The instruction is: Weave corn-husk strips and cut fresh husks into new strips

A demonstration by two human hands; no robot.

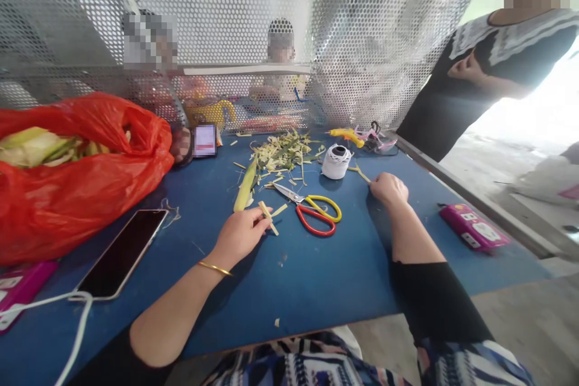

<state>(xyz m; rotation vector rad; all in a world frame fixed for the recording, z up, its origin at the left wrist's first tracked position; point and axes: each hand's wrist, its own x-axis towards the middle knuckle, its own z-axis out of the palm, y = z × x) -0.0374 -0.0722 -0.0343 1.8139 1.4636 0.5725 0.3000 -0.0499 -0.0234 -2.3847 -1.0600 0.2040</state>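
Two husk strips [269, 218] in left hand [243, 233].

One pair of scissors [297, 198] and one white spool [336, 164] lie at centre. One red plastic bag [90, 193] fills the left. Two purple packets [473, 228] sit lower left and right; one dark smartphone [121, 253], lower left; one gold bracelet [215, 268], lower centre-left.

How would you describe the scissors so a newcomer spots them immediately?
On the blue table, look between the left hand and right hand. The scissors lie nearer than the plant scraps; only they have one red and one yellow handle.
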